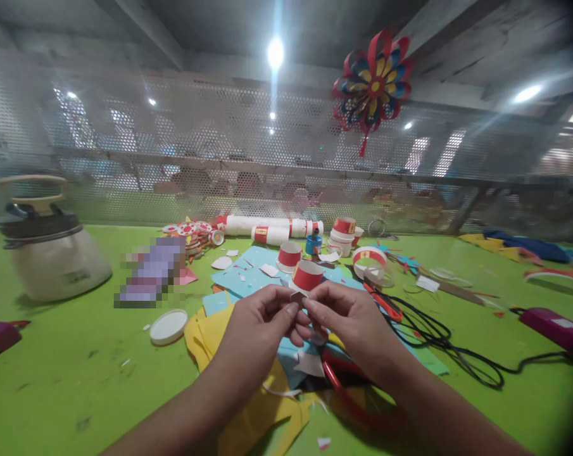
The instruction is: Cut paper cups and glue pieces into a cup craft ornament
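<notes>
My left hand [255, 332] and my right hand [359, 326] meet over the middle of the table, fingers curled. Between their fingertips they pinch a small brownish-grey piece [297, 299], maybe paper or card; fingers hide part of it. Just behind the fingertips stands a cut red-and-white paper cup [308, 272], with another cut cup [289, 254] farther back. Below the hands lie light blue paper [243, 273], yellow paper [205, 335] and a white scrap [309, 363]. Red-handled scissors [336, 383] lie partly under my right hand and forearm.
Rows of nested paper cups [262, 224] lie at the back beside a small blue bottle [313, 244]. A large jug [53, 253] stands left, near a white lid [169, 327]. Black cable [457, 354] loops right toward a purple-handled tool [554, 326]. A paper flower [374, 85] hangs above.
</notes>
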### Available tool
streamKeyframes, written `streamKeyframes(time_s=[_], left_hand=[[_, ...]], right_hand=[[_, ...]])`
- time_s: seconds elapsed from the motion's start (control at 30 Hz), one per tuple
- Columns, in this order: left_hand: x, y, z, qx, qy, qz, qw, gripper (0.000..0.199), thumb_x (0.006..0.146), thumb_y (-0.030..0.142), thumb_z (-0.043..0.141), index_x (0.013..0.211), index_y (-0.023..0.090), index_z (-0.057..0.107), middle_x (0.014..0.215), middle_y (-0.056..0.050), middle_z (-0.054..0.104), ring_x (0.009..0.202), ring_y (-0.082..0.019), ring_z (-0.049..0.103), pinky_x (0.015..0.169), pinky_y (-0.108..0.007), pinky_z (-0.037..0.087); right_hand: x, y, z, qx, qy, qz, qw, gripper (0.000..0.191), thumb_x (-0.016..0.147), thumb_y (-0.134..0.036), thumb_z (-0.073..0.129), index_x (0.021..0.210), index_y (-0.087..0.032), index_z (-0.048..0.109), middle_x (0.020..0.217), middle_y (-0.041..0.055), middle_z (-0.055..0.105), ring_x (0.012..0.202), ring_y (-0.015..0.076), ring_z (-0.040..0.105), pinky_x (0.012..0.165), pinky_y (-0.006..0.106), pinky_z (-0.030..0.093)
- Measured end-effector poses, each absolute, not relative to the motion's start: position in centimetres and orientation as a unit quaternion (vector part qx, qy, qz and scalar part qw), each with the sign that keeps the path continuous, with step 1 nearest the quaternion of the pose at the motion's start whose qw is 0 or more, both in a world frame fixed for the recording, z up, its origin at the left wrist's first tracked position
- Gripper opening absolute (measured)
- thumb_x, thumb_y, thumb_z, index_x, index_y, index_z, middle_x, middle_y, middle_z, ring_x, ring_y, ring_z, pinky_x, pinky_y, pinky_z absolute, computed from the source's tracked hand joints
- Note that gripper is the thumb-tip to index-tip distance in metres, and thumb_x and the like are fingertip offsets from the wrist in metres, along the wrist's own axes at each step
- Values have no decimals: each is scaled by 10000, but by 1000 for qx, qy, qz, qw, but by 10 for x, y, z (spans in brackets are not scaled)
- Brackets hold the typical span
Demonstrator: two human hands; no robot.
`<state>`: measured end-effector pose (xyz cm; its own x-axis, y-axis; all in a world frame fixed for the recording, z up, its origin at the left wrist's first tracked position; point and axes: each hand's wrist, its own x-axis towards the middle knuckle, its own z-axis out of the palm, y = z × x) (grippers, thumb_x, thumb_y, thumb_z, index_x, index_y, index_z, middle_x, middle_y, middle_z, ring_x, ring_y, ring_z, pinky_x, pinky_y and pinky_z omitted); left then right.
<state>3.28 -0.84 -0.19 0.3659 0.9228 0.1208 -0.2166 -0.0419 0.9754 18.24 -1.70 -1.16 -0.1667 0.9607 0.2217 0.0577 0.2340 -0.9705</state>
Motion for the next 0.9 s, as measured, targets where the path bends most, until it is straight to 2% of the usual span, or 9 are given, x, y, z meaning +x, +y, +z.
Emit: streamKeyframes(time_s=[0.2, 0.3, 0.43, 0.6, 0.9], left_hand=[[33, -9, -2, 545, 315, 472, 617, 109, 682, 101, 588, 789, 109, 607, 654, -36, 646, 555, -125, 580, 561, -252, 469], [32, -8, -4, 516, 308, 475, 642, 132, 705, 108, 541, 821, 108, 605, 671, -42, 640, 581, -142, 605, 577, -266, 484], [31, -7, -6, 495, 305, 474, 661, 88, 754, 142, 498, 742, 117, 581, 671, -53, 637, 589, -144, 615, 584, -267, 493], [31, -6, -5, 526, 316, 472, 633, 150, 782, 259, 578, 705, 131, 563, 670, -59, 655, 559, -141, 605, 540, -261, 483], [31, -7, -4, 558, 338, 459, 603, 139, 786, 246, 609, 727, 127, 567, 639, -45, 665, 503, -109, 580, 519, -238, 465]], right_hand=[[183, -17, -12, -430, -618, 429, 499, 258, 775, -402, 638, 727, -162, 558, 611, -35, 541, 527, 90, 475, 511, 237, 376], [182, -16, -10, -438, -628, 402, 502, 241, 783, -387, 628, 715, -166, 561, 613, -36, 539, 533, 91, 476, 521, 240, 387], [181, -17, -9, -446, -634, 386, 500, 239, 784, -391, 623, 713, -169, 573, 607, -36, 531, 526, 91, 466, 514, 240, 383], [182, -17, -12, -436, -626, 407, 501, 245, 784, -393, 628, 719, -162, 578, 613, -31, 545, 529, 88, 462, 505, 232, 369], [181, -18, -12, -425, -628, 410, 507, 234, 790, -379, 630, 713, -165, 575, 620, -29, 543, 541, 87, 455, 507, 223, 363]])
